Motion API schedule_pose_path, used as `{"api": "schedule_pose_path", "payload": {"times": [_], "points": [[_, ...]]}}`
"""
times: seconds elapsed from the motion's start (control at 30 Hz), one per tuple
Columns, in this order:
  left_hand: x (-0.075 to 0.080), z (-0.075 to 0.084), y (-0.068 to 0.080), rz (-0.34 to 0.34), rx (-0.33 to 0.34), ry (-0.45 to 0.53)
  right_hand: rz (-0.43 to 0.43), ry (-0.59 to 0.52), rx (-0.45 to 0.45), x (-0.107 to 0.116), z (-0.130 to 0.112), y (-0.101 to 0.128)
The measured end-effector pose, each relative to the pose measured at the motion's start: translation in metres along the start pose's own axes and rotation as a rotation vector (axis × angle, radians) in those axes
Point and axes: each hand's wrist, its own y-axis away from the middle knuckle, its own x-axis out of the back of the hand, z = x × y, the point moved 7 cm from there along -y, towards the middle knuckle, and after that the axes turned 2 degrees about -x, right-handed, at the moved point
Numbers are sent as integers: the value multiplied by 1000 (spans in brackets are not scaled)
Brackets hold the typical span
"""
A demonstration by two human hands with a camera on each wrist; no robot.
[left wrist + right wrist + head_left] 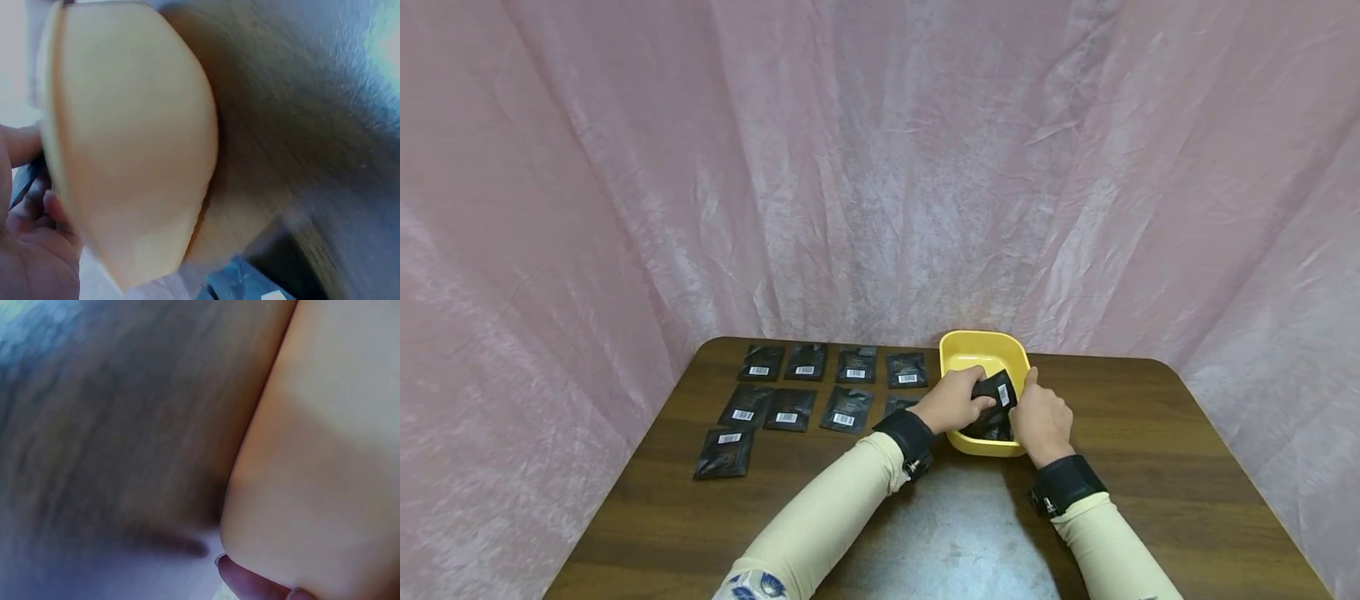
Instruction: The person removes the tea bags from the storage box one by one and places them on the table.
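A yellow plastic basin [985, 343] stands near the table's far edge, with several black sachets [988, 429] inside it. My left hand [951, 400] reaches over the basin's left rim and pinches a black sachet [1002, 390] that bears a white barcode label. In the left wrist view, the basin's wall [137, 137] covers part of that hand. At the basin's right side, my right hand [1045, 421] grips the rim. Its fingertips [250, 578] show along the outer wall in the right wrist view.
Left of the basin, several flat black sachets [847, 408] with white barcode labels lie in rows on the brown wooden table [1150, 467]. One sachet [724, 454] lies alone in the nearest row. A pink curtain [880, 167] hangs behind the table.
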Motion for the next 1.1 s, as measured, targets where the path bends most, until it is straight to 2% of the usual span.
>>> {"api": "schedule_pose_path", "payload": {"times": [0.13, 0.33, 0.47, 0.57, 0.67, 0.83, 0.93, 1.1], "points": [[17, -3, 17, 74, 30, 105, 3, 8, -3, 3, 0, 0], [47, -10, 51, 191, 63, 190, 21, 3, -6, 6, 1, -3], [65, -20, 79, 266, 78, 253, 24, -1, -6, 7, 1, -5], [76, -32, 106, 321, 115, 235, 10, 0, -13, 6, 1, -4], [86, -48, 140, 399, 186, 198, -12, -1, -21, 4, 1, -1], [100, -81, 201, 515, 401, 185, -6, -3, -19, 6, 2, 0], [109, -99, 232, 536, 507, 153, 7, -4, -21, 8, 3, -1], [123, -121, 273, 551, 623, 80, -21, -4, -15, 4, 0, 0]]}}
